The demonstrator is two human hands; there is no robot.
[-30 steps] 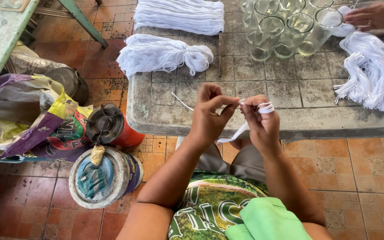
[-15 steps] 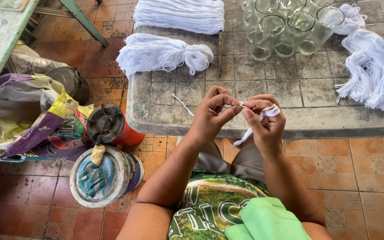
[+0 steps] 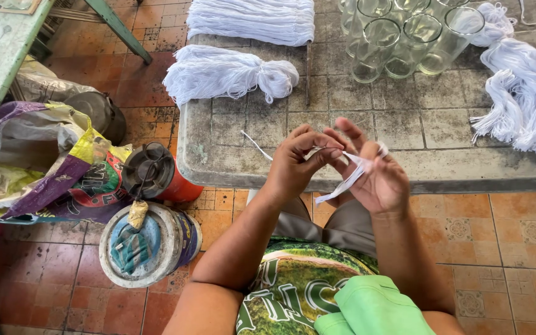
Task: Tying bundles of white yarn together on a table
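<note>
Dangling flat and limp, white strands [image 3: 342, 183] cross the right hand [image 3: 376, 180].

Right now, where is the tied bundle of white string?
In the head view the tied bundle of white string lies on the tiled table, upper left of both hands, with the empty drinking glasses to its right.

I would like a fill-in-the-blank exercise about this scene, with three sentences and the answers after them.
1. Both hands, the left hand and the right hand, hold a strip whose colour is ____.
2. The empty glasses stand on the ____ table.
3. The red can stands on the ____, beside the table.

Missing words: white; tiled; floor
</note>
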